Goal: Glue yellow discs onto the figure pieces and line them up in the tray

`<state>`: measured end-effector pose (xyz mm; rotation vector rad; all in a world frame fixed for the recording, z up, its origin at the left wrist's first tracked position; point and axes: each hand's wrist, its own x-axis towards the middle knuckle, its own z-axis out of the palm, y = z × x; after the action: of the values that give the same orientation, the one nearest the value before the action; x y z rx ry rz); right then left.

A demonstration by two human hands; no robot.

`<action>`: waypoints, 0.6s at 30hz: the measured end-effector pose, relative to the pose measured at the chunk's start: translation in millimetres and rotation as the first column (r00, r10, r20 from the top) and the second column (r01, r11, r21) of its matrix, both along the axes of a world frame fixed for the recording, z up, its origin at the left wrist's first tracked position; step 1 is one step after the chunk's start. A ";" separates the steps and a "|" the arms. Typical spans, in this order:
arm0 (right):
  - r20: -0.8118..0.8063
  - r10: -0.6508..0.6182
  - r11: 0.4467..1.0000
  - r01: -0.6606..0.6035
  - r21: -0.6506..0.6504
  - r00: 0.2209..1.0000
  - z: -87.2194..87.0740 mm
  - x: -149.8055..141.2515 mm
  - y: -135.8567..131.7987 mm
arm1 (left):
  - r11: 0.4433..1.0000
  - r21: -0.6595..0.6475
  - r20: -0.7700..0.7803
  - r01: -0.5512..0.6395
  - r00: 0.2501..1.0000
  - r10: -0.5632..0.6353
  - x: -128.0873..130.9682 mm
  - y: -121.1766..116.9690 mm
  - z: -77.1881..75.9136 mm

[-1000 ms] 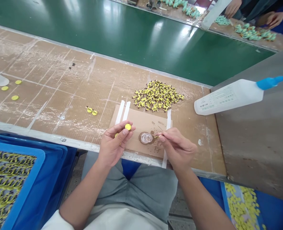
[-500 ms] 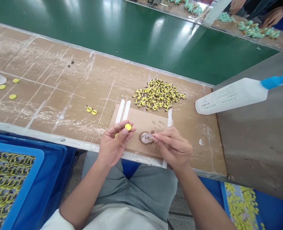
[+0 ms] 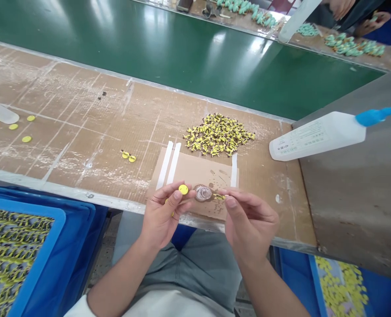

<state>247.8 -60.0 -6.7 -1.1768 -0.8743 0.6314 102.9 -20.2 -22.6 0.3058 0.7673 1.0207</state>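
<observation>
Between thumb and fingers, my left hand (image 3: 164,213) pinches a yellow disc (image 3: 183,189), and more yellow shows among its lower fingers. My right hand (image 3: 251,220) holds a small yellow-and-dark piece (image 3: 219,197) by its end, pointing left toward the disc. The two are apart. Behind and between the hands, a round patch of whitish glue (image 3: 203,192) lies on a taped cardboard sheet (image 3: 195,165). Beyond the sheet is a heap of small yellow-and-dark pieces (image 3: 219,134).
A white bottle with blue nozzle (image 3: 317,135) leans at right. Yellow discs (image 3: 26,139) and two discs with dark pieces on them (image 3: 128,156) lie left. Blue trays (image 3: 61,220) stand below the table edge. Another person's hands (image 3: 342,8) are across the green surface (image 3: 169,48).
My right hand has moved from the glue patch to its right side, turning the small piece to point left. My left hand with the disc has shifted slightly right and nearer me.
</observation>
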 end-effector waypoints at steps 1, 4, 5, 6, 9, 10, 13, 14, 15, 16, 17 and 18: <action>-0.006 -0.001 1.000 0.001 0.004 1.000 2.7 -6.2 -0.5 | 1.000 0.000 0.009 0.016 1.000 -0.016 1.6 -2.3 1.1; 0.006 0.014 1.000 -0.014 0.014 1.000 7.6 -19.2 -0.8 | 0.998 0.013 0.045 0.058 0.997 -0.059 4.5 -7.4 4.4; 0.017 0.021 1.000 -0.022 0.016 1.000 8.6 -21.5 -0.7 | 0.997 0.019 0.058 0.071 0.996 -0.072 4.8 -8.5 5.4; 0.031 0.028 1.000 -0.028 0.014 0.999 9.5 -23.0 -0.6 | 0.996 0.024 0.071 0.083 0.994 -0.084 4.9 -9.4 6.3; 0.075 0.030 1.000 -0.030 -0.001 0.997 11.9 -24.5 -0.9 | 0.994 0.025 0.091 0.111 0.989 -0.113 4.6 -11.3 8.4; 0.085 0.030 1.000 -0.029 -0.010 0.996 12.5 -24.5 -1.2 | 0.993 0.025 0.092 0.115 0.989 -0.117 4.4 -11.8 8.9; 0.099 0.027 0.999 -0.025 -0.022 0.995 12.5 -24.2 -2.2 | 0.992 0.021 0.084 0.126 0.988 -0.127 4.2 -13.1 10.0; 0.103 0.025 1.000 -0.023 -0.021 0.994 12.1 -24.0 -2.4 | 0.991 0.021 0.079 0.131 0.988 -0.132 4.2 -13.4 10.2; 0.109 0.024 1.000 -0.022 -0.019 0.994 11.5 -23.8 -2.6 | 0.991 0.020 0.075 0.135 0.988 -0.136 4.2 -13.6 10.3; 0.114 0.024 1.000 -0.022 -0.016 0.993 11.0 -23.6 -2.7 | 0.990 0.021 0.072 0.139 0.988 -0.140 4.3 -13.7 10.4; 0.116 0.025 1.000 -0.023 -0.013 0.993 10.5 -23.4 -2.8 | 0.990 0.021 0.069 0.140 0.988 -0.141 4.3 -13.6 10.4; 0.118 0.027 1.000 -0.026 -0.011 0.993 10.2 -23.3 -2.8 | 0.990 0.021 0.068 0.140 0.988 -0.141 4.3 -13.4 10.3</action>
<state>224.6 -62.8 3.4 -1.2223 -0.9896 0.5918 107.1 -33.6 -12.3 0.3322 0.6660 0.9000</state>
